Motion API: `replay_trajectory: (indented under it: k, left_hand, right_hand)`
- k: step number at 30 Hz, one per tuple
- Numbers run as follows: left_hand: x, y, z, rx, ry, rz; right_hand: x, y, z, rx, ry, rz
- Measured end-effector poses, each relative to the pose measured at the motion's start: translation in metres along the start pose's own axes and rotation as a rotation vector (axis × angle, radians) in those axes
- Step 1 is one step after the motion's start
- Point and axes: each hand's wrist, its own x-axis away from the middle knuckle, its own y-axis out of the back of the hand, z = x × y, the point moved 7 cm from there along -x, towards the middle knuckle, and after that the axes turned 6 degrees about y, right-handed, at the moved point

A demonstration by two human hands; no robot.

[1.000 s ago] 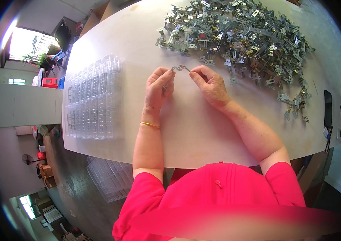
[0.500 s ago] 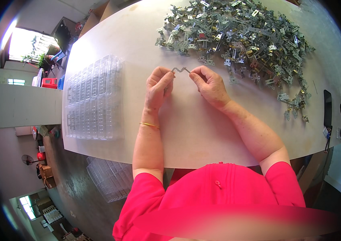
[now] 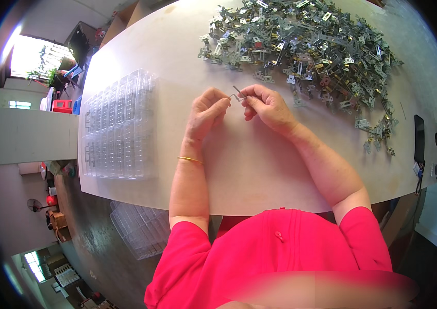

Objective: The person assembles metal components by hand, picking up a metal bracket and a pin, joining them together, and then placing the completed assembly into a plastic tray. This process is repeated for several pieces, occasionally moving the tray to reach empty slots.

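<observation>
Between my two hands, over the middle of the table, is a small bent metal strip point(image 3: 236, 97) with a zigzag shape. My left hand point(image 3: 209, 112) pinches one end of it between thumb and forefinger. My right hand point(image 3: 267, 107) grips the other part with its fingertips, and a thin dark end sticks up above them. Just beyond my hands lies a large heap of small metal brackets point(image 3: 301, 46), silver with some brass-coloured bits.
On the left of the table point(image 3: 259, 180) sits a stack of clear plastic trays point(image 3: 120, 126) with moulded pockets. More clear trays point(image 3: 141, 229) are below the table's near left edge. A dark phone-like object point(image 3: 419, 139) lies at the right edge.
The metal strip has turned in my fingers and one end now points up. My left fingertips have shifted right, closer to my right hand.
</observation>
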Motion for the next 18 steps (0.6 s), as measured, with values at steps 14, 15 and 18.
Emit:
replay_trajectory:
  k: [14, 15, 18]
  left_hand:
    - [0.004, -0.017, 0.005, -0.074, 0.129, 0.220]
    - [0.004, -0.013, 0.003, -0.009, 0.128, 0.164]
    - [0.002, -0.002, 0.004, 0.098, 0.132, 0.073]
  right_hand:
    - [-0.003, 0.010, 0.002, -0.298, 0.041, -0.036]
    - [-0.002, 0.007, 0.004, -0.299, 0.040, -0.035]
    - [0.001, 0.005, 0.016, -0.181, 0.172, -0.042]
